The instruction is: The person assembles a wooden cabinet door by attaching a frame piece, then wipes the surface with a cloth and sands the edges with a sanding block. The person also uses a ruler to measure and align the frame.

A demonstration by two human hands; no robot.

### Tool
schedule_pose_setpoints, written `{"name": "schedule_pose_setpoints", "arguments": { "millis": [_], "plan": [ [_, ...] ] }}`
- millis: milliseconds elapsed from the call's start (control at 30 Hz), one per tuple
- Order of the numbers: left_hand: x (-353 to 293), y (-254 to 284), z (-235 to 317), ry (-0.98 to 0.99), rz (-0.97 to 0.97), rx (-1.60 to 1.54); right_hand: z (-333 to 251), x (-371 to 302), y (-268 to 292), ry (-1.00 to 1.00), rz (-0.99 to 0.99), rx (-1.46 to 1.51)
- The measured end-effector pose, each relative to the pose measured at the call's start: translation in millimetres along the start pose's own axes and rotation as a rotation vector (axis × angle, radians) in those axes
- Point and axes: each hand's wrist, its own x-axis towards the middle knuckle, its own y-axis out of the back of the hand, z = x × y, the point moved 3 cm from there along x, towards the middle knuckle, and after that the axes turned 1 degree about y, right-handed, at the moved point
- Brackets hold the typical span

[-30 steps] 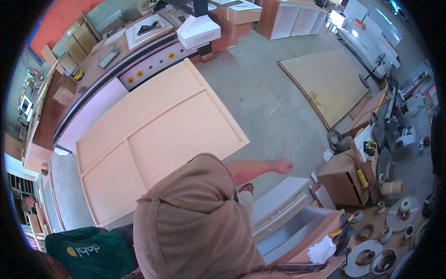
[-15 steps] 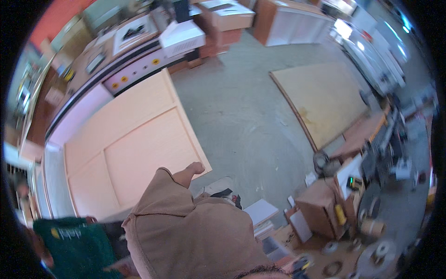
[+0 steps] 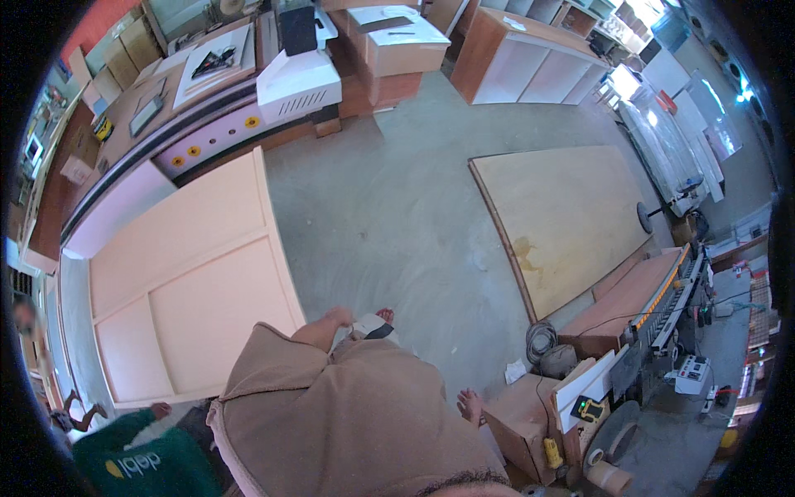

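Observation:
My left hand [image 3: 338, 317] hangs just right of the near right corner of a large pale wooden panel [image 3: 219, 286] with raised strips. Its fingers look curled in, and nothing shows in them. Lower down at my right side, my right hand [image 3: 470, 406] shows past my brown shirt [image 3: 356, 414], fingers apart and holding nothing visible. It is nearest to a brown cardboard box [image 3: 517, 422]. At the panel's near left edge is another person in a green shirt [image 3: 149, 455], one hand [image 3: 161, 410] close to that edge.
A stained board [image 3: 571, 215] lies on the grey floor [image 3: 381, 199] to the right. Beyond the panel stands a long workbench machine [image 3: 224, 137]. A coiled cable [image 3: 542, 340] and a yellow-handled tool [image 3: 553, 453] are near the box. A brown-and-white cabinet [image 3: 522, 62] stands at the back.
The view has shifted, and the panel sits farther left in it. My left hand, over the panel's corner before, is now beyond its edge. My right hand has come into view.

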Motion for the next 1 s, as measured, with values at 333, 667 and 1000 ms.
{"name": "schedule_pose_setpoints", "arguments": {
  "millis": [333, 667, 1000],
  "plan": [
    [131, 266, 145, -0.131, 0.405, -0.364, -131, 98, -55, -0.028, -0.018, 0.014],
    [241, 215, 119, -0.041, 0.233, -0.177, -279, 252, -34, 0.029, -0.131, -0.409],
    [294, 446, 169, 0.286, 0.323, -1.038, -685, 393, -174, 0.393, -0.03, -0.33]
  ]
}}
